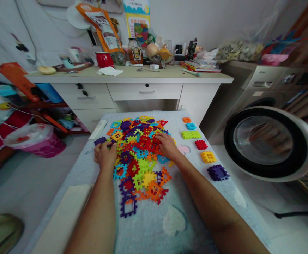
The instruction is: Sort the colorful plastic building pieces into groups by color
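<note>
A heap of colourful plastic interlocking tiles [143, 165], many with window-like cut-outs, covers the middle of the cloth-covered table. At the heap's left edge, my left hand [105, 154] is closed with its fingers curled on a purple interlocking tile [100, 140]; its grip is partly hidden. My right hand [167, 145] lies over the right side of the heap. Its fingers are stretched out and touch the red tiles [145, 144]. On the right, sorted tiles form a column, from an orange tile [187, 120] at the far end to a purple stack [218, 173] nearest me.
Behind the table stands a white desk [148, 80] with jars, bags and books on it. At right is a washing machine [246, 81] with its round door [267, 143] swung open. A pink bin [48, 144] stands on the left floor.
</note>
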Tool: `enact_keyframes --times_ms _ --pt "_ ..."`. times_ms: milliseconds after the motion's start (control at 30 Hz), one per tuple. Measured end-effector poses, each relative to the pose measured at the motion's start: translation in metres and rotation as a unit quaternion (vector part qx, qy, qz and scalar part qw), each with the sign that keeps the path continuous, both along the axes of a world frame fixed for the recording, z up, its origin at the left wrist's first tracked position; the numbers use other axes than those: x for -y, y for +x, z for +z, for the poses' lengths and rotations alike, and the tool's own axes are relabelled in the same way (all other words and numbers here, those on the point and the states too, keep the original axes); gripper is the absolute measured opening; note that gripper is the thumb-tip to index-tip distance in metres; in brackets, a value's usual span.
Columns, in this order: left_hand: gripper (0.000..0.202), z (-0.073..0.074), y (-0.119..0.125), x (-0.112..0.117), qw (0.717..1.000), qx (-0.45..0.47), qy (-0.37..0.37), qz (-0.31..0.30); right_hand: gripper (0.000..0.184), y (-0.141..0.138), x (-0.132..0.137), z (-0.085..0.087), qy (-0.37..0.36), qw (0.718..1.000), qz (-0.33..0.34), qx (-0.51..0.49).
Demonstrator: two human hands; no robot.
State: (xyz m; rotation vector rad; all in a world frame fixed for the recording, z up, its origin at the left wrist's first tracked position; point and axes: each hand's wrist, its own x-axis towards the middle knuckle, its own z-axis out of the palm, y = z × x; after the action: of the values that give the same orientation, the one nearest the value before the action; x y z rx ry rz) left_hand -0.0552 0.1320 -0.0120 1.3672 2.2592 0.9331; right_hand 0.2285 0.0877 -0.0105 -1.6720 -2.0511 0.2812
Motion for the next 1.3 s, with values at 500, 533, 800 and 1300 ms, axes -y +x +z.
enact_keyframes --times_ms 500,533,800,1300 --pt "0.045 -0.014 -0.006 -0.007 1.0 -0.005 0.007 0.005 0.064 0.023 0.007 0.01 0.044 0.994 -0.014 -0.1" --pt "0.045 -0.013 -0.006 -0.007 1.0 -0.005 0.006 0.004 0.065 0.029 0.008 0.015 0.04 0.995 -0.011 -0.094" --pt "0.045 -0.005 -0.002 -0.003 1.0 0.001 -0.003 0.004 0.048 0.122 0.033 0.07 -0.014 0.999 0.005 0.048" --pt "0.042 -0.006 -0.004 -0.001 1.0 -0.012 0.011 -0.014 0.058 0.226 0.069 0.032 -0.117 0.993 -0.023 0.025"
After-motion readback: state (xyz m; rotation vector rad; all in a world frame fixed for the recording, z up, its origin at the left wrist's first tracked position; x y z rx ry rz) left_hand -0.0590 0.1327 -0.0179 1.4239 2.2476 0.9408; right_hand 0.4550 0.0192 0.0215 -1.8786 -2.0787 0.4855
